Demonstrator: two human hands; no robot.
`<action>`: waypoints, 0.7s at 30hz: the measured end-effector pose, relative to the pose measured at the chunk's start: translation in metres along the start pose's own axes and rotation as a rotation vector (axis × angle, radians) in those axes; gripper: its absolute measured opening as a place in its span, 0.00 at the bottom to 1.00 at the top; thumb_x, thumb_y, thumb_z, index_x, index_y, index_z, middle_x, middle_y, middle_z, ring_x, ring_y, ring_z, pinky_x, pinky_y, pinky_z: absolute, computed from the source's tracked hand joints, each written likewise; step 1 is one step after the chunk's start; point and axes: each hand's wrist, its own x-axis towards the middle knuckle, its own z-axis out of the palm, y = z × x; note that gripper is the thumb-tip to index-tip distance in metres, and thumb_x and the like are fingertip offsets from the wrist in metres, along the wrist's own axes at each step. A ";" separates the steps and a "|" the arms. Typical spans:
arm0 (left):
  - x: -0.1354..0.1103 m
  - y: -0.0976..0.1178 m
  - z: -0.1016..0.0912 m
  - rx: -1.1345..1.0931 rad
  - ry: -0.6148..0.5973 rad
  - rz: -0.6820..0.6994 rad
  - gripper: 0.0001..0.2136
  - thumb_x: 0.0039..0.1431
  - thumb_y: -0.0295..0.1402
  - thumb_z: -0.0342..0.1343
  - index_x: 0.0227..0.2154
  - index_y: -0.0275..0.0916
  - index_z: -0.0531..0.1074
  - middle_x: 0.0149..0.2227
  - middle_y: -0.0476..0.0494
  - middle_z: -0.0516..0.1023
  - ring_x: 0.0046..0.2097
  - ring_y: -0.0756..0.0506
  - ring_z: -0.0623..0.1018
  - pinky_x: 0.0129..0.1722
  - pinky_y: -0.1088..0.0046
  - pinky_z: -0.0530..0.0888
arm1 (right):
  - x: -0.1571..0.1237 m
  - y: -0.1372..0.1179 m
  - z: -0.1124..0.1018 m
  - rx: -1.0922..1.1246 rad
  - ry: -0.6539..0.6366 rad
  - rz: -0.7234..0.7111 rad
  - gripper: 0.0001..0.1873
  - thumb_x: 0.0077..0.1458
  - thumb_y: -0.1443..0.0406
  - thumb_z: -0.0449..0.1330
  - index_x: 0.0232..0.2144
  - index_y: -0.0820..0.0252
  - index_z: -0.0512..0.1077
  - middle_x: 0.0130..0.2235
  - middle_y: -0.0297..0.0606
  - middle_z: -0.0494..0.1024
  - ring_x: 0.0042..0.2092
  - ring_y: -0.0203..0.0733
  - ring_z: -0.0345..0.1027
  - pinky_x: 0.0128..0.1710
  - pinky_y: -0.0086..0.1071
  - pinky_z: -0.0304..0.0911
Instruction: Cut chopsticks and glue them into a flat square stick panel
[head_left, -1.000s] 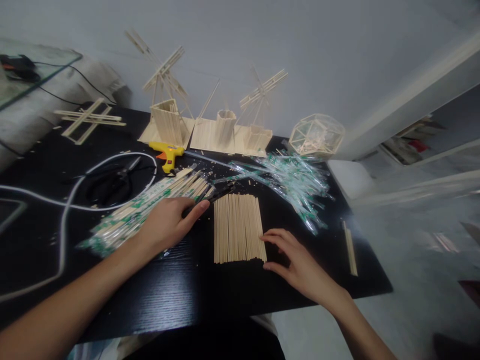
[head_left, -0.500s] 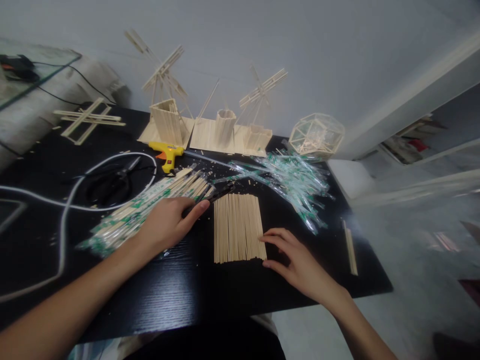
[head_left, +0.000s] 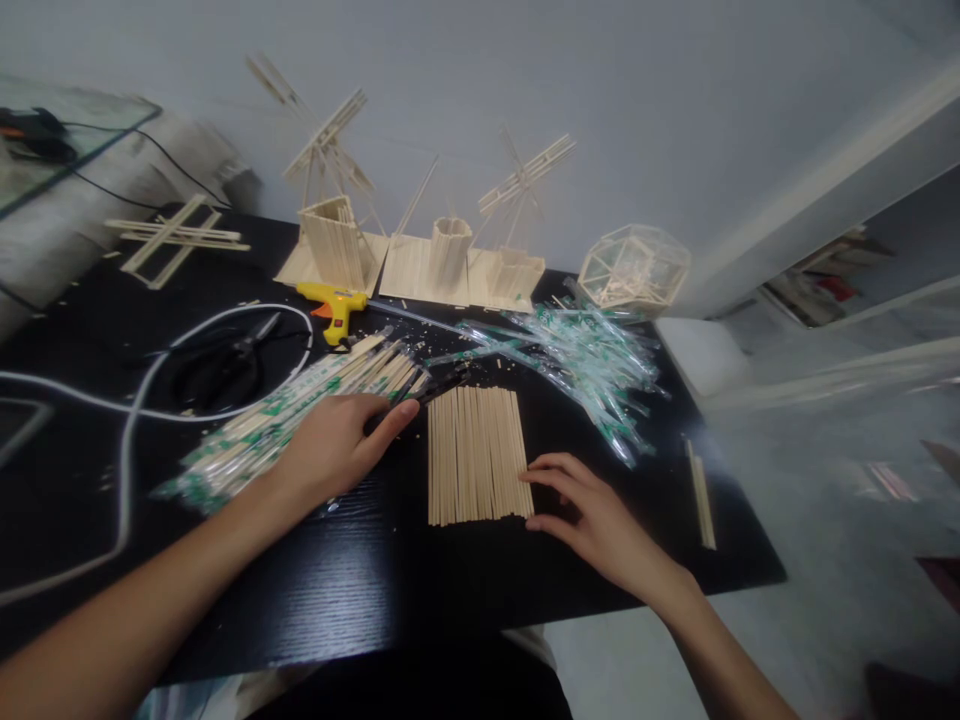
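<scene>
A row of thin wooden sticks [head_left: 476,455] lies side by side on the black table, forming a flat mat. The fingertips of my right hand [head_left: 589,510] rest at the mat's right edge, thumb and fingers apart. To the left, my left hand [head_left: 341,440] is closed around dark-handled pliers [head_left: 442,386], whose jaws point right just above the mat's upper left corner. The palm hides most of the handles. Beneath and behind that hand is a pile of chopsticks in clear and green wrappers [head_left: 262,430].
A yellow glue gun [head_left: 334,308], a white cable [head_left: 133,420] and another pair of pliers [head_left: 232,362] lie left. Stick-built windmill models [head_left: 334,245] line the wall. Wrappers [head_left: 600,360] and a polyhedral stick frame [head_left: 636,268] are right, with loose sticks [head_left: 701,495] near the edge.
</scene>
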 end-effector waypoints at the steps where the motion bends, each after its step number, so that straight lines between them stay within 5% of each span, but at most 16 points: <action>1: 0.000 0.000 0.000 -0.002 0.002 0.000 0.33 0.70 0.61 0.35 0.27 0.40 0.71 0.31 0.40 0.78 0.34 0.41 0.75 0.37 0.64 0.63 | 0.000 0.000 0.000 -0.001 0.001 -0.002 0.19 0.62 0.62 0.69 0.55 0.47 0.75 0.57 0.38 0.72 0.52 0.45 0.72 0.59 0.45 0.71; 21: 0.002 0.003 -0.002 -0.007 -0.010 -0.009 0.33 0.68 0.62 0.35 0.23 0.41 0.66 0.26 0.43 0.73 0.31 0.42 0.71 0.35 0.64 0.60 | 0.007 0.004 0.008 -0.038 0.056 0.029 0.27 0.58 0.56 0.72 0.58 0.47 0.72 0.58 0.39 0.69 0.42 0.41 0.71 0.46 0.41 0.75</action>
